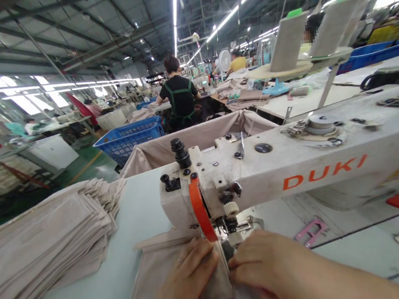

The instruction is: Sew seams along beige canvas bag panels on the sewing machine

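Both hands press a flat beige cloth piece [169,274] on the pale desk [93,296] under the needle: left hand [187,282] spread flat, right hand [263,265] pinching its edge. "DUKI" in orange marks the scuffed white sewing machine [292,164]. Matching pieces form a stack [42,240] at left.

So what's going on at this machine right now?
A person sits at a white sewing machine and presses a beige fabric piece flat on the table with both hands. The left hand lies on top of the piece; the right hand pinches its edge just under the needle area. A big stack of similar beige pieces lies to the left. Other people work at tables farther back.
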Available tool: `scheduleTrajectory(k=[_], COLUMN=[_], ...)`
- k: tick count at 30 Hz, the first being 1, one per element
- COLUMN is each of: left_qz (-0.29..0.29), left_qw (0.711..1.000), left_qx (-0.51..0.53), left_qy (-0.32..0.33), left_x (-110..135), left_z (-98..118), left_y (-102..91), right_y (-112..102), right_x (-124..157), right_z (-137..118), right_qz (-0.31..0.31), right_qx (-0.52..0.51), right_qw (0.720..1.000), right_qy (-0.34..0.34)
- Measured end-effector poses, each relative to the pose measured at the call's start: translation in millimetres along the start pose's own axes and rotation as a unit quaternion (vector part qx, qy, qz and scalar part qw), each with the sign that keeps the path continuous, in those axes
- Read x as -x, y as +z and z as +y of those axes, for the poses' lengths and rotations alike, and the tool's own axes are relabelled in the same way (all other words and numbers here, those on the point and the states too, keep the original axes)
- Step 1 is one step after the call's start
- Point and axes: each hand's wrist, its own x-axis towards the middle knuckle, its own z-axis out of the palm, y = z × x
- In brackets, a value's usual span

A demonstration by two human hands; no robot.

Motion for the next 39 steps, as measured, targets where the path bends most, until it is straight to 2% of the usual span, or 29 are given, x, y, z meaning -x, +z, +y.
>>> scheduleTrajectory(k=[2, 4, 7, 10, 12, 15, 17, 20, 22, 26, 30, 35, 39], left_qz=[0.013, 0.032, 0.062, 0.058, 0.043, 0.061, 0.068, 0.043, 0.019, 0.029, -0.028, -0.037, -0.029], left_qw=[0.999, 0.998, 0.998, 0.998, 0.998, 0.994, 0.996, 0.997, 0.994, 0.995, 0.997, 0.998, 0.999], left_qx=[-0.007, -0.008, -0.009, -0.016, 0.008, 0.057, 0.038, -0.044, -0.083, -0.078, -0.051, -0.035, -0.041], left_qy=[0.05, 0.061, 0.027, -0.012, -0.035, -0.073, -0.041, 0.05, 0.069, 0.061, 0.047, 0.037, 0.012], left_x=[7, 11, 10, 6, 4, 4, 5, 6, 6, 3, -8, -13, -8], left_z=[1, 4, 10, 15, 15, 12, 9, 8, 7, 6, 1, -7, -9], left_y=[-0.2, 2.6, 10.0, 13.3, 10.2, 2.6, 1.6, 10.2, 18.9, 26.0, 15.4, 12.7, 18.8], right_y=[-26, -32, -9, 16, 22, 21, 22, 31, 39, 48, 55, 63, 58], right_x=[10, 12, -2, -16, -17, -9, -4, -4, -6, -9, -9, -13, -13], right_z=[5, 14, 28, 34, 29, 15, 7, 4, 6, 11, 14, 15, 12], right_qz=[-0.011, -0.02, 0.05, 0.125, 0.131, 0.106, 0.076, 0.069, 0.081, 0.107, 0.136, 0.132, 0.111], right_qx=[-0.027, -0.007, 0.031, 0.056, 0.057, 0.029, 0.014, 0.026, 0.044, 0.066, 0.078, 0.089, 0.077], right_qw=[0.998, 0.996, 0.989, 0.976, 0.981, 0.994, 0.993, 0.993, 0.99, 0.985, 0.982, 0.984, 0.989], right_qy=[0.054, 0.086, 0.133, 0.169, 0.131, -0.02, -0.085, -0.097, -0.109, -0.117, -0.107, -0.076, -0.065])
